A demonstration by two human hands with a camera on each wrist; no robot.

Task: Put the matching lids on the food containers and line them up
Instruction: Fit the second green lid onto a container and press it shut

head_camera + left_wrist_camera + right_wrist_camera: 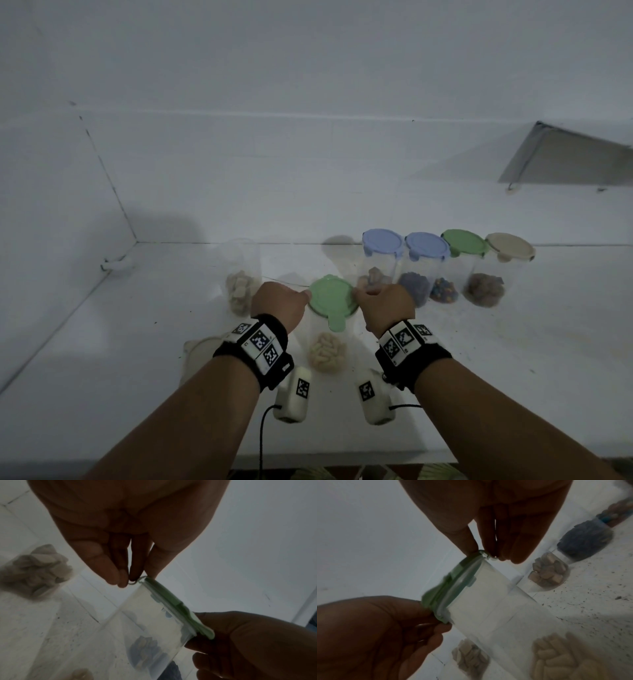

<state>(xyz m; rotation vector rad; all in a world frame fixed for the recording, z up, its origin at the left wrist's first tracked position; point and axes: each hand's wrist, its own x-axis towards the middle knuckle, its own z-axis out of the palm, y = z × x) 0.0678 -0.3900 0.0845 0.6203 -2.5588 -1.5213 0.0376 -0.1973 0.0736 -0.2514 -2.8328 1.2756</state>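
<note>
A clear container (327,349) of pale pasta pieces stands at the counter's front centre, with a green lid (330,296) on its mouth. My left hand (301,294) pinches the lid's left rim and my right hand (359,293) pinches its right rim. In the left wrist view my left hand (137,578) has thumb above and fingers below the green lid (171,601) at a side clip. The right wrist view shows my right hand (486,555) pinching the opposite clip of the green lid (452,580). One front tab (337,322) sticks out unlatched.
Four lidded containers stand in a row at the back right: two blue lids (382,243), one green (464,241), one beige (510,246). An open container of beige cubes (241,281) stands at the left. A beige lid (200,346) lies by my left wrist.
</note>
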